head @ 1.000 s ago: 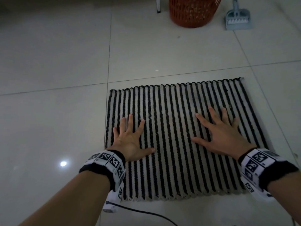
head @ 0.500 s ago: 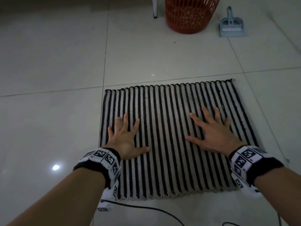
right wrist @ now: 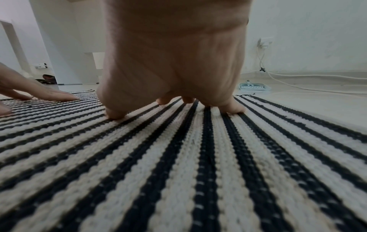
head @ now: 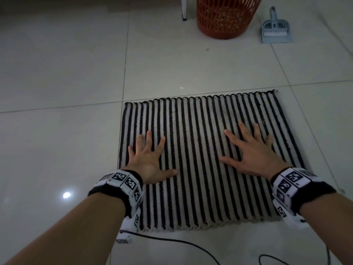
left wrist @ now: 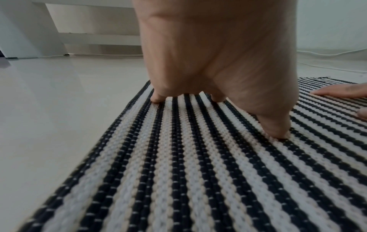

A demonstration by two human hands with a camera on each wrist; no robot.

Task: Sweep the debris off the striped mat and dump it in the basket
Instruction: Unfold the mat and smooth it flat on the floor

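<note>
Both hands press flat on the striped mat (head: 200, 159) on the tiled floor (head: 57, 92), left hand (head: 148, 161) and right hand (head: 252, 155) with fingers (head: 149, 140) spread, grasping nothing; the orange basket (head: 223, 18) and dustpan (head: 276, 31) stand well beyond the fingertips.

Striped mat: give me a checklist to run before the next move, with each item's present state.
1. Both hands free for tools: ok. The left hand and right hand lie flat, fingers spread, on the striped mat, holding nothing.
2. Mat lying flat on the floor: ok.
3. Dustpan with brush available: ok. It lies untouched on the floor beyond the mat, right of the basket.
4. Basket upright: ok, though its rim is out of frame.
5. Debris located: cannot tell. Only faint dark specks show in the right wrist view.
6. Cable off the mat: ok, it runs along the near edge.
</note>
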